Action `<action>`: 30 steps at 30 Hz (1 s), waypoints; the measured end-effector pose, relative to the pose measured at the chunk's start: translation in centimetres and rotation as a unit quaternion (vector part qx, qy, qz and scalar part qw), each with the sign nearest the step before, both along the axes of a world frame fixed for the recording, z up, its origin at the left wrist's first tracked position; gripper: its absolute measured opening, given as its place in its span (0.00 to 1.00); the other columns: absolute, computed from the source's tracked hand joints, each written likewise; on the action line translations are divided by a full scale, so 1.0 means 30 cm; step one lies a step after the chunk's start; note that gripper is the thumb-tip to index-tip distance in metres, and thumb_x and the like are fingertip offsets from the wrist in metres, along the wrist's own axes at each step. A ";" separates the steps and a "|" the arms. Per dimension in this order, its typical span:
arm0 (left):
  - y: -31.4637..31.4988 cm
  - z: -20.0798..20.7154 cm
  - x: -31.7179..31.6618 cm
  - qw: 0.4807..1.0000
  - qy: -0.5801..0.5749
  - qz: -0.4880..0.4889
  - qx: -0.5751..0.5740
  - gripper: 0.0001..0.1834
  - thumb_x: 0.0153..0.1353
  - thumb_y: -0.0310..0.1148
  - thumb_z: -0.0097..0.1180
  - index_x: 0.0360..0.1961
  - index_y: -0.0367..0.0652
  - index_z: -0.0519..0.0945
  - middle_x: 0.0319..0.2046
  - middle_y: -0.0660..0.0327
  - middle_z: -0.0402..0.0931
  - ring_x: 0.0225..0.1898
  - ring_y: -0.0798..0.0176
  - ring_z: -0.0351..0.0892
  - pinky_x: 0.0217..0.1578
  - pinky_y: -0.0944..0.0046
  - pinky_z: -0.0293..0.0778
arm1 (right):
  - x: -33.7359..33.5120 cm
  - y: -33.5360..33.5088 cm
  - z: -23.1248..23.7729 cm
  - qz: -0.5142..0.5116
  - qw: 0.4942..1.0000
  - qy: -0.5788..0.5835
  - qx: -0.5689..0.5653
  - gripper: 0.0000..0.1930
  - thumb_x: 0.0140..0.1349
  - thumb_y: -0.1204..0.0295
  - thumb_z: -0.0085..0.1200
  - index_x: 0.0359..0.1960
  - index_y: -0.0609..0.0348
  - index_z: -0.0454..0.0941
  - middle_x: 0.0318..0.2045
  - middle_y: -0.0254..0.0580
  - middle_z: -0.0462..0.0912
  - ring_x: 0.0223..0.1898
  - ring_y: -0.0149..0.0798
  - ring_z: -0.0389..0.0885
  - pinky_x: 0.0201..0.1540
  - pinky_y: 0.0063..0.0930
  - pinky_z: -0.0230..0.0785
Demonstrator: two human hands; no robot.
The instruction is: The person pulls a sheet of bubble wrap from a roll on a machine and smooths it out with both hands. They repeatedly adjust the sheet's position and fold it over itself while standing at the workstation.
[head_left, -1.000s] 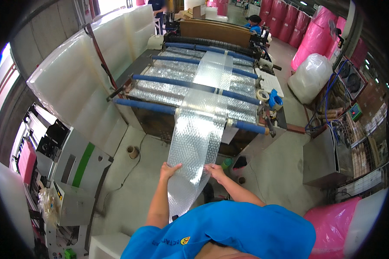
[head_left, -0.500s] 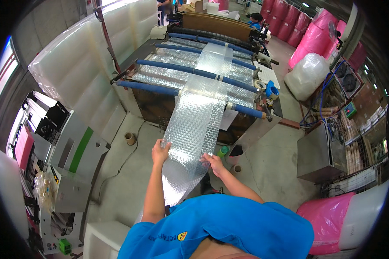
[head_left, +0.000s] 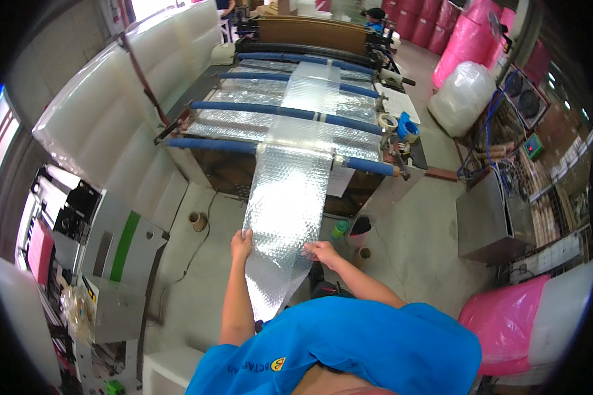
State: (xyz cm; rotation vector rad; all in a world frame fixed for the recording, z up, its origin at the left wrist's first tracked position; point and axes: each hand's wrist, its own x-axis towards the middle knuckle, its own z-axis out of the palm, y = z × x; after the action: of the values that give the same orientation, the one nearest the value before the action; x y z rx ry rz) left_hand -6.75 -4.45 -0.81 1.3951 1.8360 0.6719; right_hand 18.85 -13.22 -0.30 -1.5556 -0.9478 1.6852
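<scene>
A long strip of clear bubble wrap [head_left: 286, 197] hangs down from the blue rollers [head_left: 290, 113] of a machine toward my body. My left hand [head_left: 242, 244] pinches its left edge, the thumb lying on top. On the opposite edge my right hand [head_left: 321, 253] is closed, thumb and fingers gripping the film. Between my hands the strip is fairly flat and shiny. Below them it narrows and slants toward my shirt, where its lower end is hidden.
A green bottle [head_left: 339, 228] and cardboard tubes [head_left: 197, 220] stand on the floor near the machine. Large white wrapped rolls [head_left: 132, 92] line the left side. A metal cabinet [head_left: 491, 220] and a pink roll [head_left: 504, 322] are at the right. Tape rolls [head_left: 407, 125] lie on the machine's right side.
Both hands have moved slightly down along the strip, still holding its edges. The strip now hangs straighter and flatter, and the view has shifted a little.
</scene>
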 end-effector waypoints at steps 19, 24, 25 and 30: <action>0.110 -0.273 0.067 0.998 -0.034 0.020 -0.050 0.19 0.53 0.42 0.44 0.27 0.31 0.68 0.17 0.58 0.69 0.20 0.66 0.67 0.22 0.66 0.64 | 0.129 0.179 -0.260 0.222 0.960 -0.161 0.060 0.15 0.48 0.58 0.50 0.32 0.53 0.77 0.29 0.35 0.78 0.30 0.29 0.74 0.35 0.22 0.66; 0.129 -0.378 0.060 0.999 -0.004 0.020 -0.041 0.22 0.55 0.43 0.41 0.34 0.30 0.68 0.30 0.47 0.70 0.31 0.55 0.71 0.33 0.61 0.66 | 0.147 0.216 -0.271 0.259 0.956 -0.136 0.011 0.15 0.47 0.56 0.51 0.29 0.53 0.78 0.27 0.38 0.78 0.30 0.32 0.74 0.35 0.26 0.65; 0.128 -0.306 0.112 0.997 -0.037 -0.005 -0.065 0.22 0.56 0.43 0.39 0.33 0.29 0.67 0.27 0.53 0.70 0.28 0.63 0.69 0.31 0.64 0.65 | 0.162 0.218 -0.289 0.266 0.956 -0.124 0.023 0.15 0.47 0.57 0.51 0.29 0.53 0.78 0.27 0.38 0.78 0.30 0.33 0.74 0.34 0.27 0.65; 0.017 -0.298 0.132 0.863 0.359 -0.035 0.353 0.11 0.53 0.32 0.46 0.29 0.33 0.74 0.23 0.50 0.73 0.26 0.56 0.73 0.29 0.64 0.71 | 0.124 0.223 -0.411 0.246 0.965 -0.087 0.011 0.14 0.46 0.58 0.50 0.23 0.57 0.77 0.22 0.37 0.77 0.24 0.32 0.73 0.27 0.28 0.64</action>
State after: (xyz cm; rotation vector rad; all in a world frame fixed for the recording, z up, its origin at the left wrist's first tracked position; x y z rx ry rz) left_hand -2.79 -3.93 -9.75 2.4413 2.1699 0.9234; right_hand 22.55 -6.53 -12.63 -1.5567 -1.5401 1.8724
